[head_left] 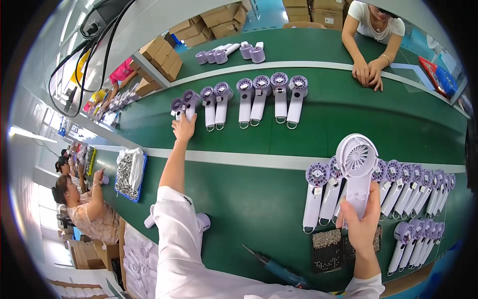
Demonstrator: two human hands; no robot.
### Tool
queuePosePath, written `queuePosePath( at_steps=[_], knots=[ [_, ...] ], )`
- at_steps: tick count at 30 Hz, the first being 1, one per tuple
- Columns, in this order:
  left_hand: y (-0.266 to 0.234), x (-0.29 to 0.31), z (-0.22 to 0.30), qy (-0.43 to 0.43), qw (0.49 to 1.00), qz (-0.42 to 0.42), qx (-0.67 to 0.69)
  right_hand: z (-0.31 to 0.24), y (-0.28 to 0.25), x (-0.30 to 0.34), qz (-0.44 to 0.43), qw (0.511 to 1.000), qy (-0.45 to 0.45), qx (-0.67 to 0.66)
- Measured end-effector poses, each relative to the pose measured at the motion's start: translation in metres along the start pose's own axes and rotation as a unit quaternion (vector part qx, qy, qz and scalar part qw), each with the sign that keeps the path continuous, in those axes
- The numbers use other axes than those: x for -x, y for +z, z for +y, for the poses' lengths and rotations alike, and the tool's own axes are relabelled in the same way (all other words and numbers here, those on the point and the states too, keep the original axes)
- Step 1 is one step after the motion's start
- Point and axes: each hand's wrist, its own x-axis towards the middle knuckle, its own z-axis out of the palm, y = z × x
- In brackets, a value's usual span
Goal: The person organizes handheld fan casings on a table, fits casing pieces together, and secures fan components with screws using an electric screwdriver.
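Observation:
Stretched out to the far left, my left hand (184, 128) has its fingers closed about the lower handles of two purple-and-white handheld fans (190, 97); the hand hides part of the handles. My right hand (362, 224) grips a white handheld fan housing (357, 158) upright by its handle. Its round head shows a radial grille inside. Behind it, a long row of handheld fans (312, 199) leans side by side on the green bench. Under my right hand lie black trays of screws (327, 249). A teal electric screwdriver (281, 270) rests in front of me.
Several fans (259, 97) stand in pairs along the green belt (239, 139). A blue tray of metal rings (130, 174) sits left of my arm. More fans (406, 246) lie at lower right. Across the belt, a person's hands (367, 74) rest together. Cables (102, 50) hang at upper left.

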Motion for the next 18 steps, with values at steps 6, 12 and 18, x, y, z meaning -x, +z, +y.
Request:
queuePosePath(
  at_steps=[6, 12, 18],
  knots=[
    [0.000, -0.008, 0.019, 0.024, 0.996, -0.085, 0.017, -0.005, -0.003, 0.005, 0.004, 1.000, -0.018, -0.013],
    [-0.073, 0.098, 0.097, 0.281, 0.954, 0.009, 0.102, -0.023, -0.002, 0.001, -0.001, 0.996, -0.042, -0.078],
    [-0.118, 0.324, 0.184, 0.486, 0.810, -0.253, 0.210, -0.034, -0.013, 0.013, 0.018, 0.993, -0.077, -0.087]
  ],
)
